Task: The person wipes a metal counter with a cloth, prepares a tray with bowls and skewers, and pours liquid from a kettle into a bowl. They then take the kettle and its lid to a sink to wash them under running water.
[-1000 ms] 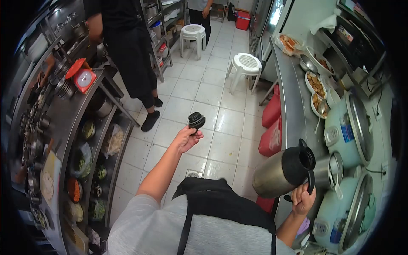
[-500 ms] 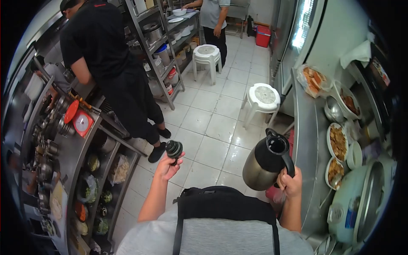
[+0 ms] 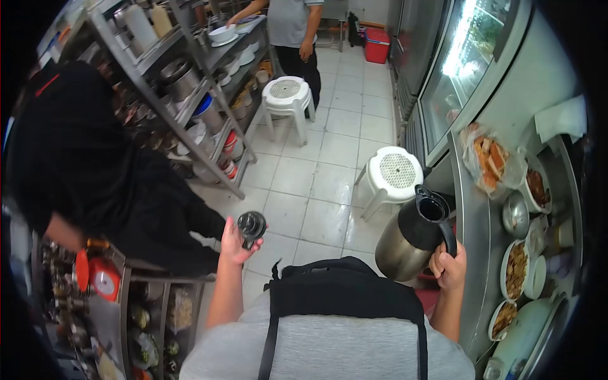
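In my left hand [image 3: 235,246] is a black screw-in stopper [image 3: 251,227], its round top facing up. The fingers are around its lower part, which is mostly hidden. On the other side, my right hand [image 3: 448,266] is wrapped around the black handle of a thermal carafe [image 3: 405,244]. The carafe has a brushed steel body and a black neck, leans slightly, and its mouth is uncovered. Stopper and carafe are well apart, both held above the tiled floor.
White plastic stools [image 3: 396,170] stand on the tiles ahead. A co-worker in black [image 3: 76,152] bends at the left counter; another person [image 3: 294,25] stands farther back by the shelving [image 3: 183,114]. Along the right runs a steel counter [image 3: 472,253] with food dishes [image 3: 516,269].
The view has moved forward, bringing the stools and right counter closer. The co-worker in black now appears farther left and lower. Both hands keep hold of the stopper and carafe.
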`<action>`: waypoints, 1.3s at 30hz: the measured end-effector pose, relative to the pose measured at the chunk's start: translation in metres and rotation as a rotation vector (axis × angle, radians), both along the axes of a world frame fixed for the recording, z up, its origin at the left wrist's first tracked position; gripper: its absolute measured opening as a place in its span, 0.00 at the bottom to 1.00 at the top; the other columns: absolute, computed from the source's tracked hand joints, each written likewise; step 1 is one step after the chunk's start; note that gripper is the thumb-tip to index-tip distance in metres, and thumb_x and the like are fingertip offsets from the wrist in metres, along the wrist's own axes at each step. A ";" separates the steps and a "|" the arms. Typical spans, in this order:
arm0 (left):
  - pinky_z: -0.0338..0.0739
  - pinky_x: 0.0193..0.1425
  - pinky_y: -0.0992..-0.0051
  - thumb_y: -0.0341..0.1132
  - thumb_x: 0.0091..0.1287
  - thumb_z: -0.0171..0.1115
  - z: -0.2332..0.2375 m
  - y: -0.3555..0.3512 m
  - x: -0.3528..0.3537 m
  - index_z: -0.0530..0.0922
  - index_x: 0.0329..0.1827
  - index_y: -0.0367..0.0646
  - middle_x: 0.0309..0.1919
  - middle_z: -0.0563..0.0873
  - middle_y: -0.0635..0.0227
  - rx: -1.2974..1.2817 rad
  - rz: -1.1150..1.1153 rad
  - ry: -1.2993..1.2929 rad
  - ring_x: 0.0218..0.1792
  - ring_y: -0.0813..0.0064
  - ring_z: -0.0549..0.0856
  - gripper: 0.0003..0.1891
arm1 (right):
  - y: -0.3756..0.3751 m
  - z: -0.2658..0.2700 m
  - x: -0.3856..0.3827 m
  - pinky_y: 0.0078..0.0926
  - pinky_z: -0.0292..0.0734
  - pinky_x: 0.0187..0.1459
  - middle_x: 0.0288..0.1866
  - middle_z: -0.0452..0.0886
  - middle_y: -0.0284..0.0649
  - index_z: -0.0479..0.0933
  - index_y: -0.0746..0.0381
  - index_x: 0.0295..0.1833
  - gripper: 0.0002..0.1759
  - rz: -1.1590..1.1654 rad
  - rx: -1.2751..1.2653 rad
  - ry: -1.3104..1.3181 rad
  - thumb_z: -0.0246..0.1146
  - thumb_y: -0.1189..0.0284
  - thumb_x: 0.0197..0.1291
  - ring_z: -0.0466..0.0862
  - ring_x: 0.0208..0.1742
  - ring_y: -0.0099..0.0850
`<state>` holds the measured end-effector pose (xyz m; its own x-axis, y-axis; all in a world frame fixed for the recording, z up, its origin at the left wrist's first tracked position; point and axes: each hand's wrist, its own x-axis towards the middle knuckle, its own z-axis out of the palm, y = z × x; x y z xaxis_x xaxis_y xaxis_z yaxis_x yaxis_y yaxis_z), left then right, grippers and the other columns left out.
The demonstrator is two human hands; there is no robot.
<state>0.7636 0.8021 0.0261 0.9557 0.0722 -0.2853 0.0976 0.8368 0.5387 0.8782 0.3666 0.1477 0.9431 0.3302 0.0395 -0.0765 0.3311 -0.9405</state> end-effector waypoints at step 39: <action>0.76 0.30 0.71 0.61 0.59 0.45 0.010 0.213 1.082 0.74 0.46 0.43 0.40 0.78 0.53 -0.213 -0.362 0.010 0.35 0.59 0.78 0.29 | 0.234 -0.014 0.886 0.16 0.56 0.10 0.10 0.63 0.33 0.65 0.64 0.25 0.12 -0.402 0.040 0.047 0.61 0.70 0.43 0.61 0.07 0.20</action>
<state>1.8455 1.0153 0.0361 0.9056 -0.3292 -0.2674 0.4102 0.8401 0.3549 1.7644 0.6006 0.1337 0.9978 -0.0665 -0.0013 0.0241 0.3800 -0.9247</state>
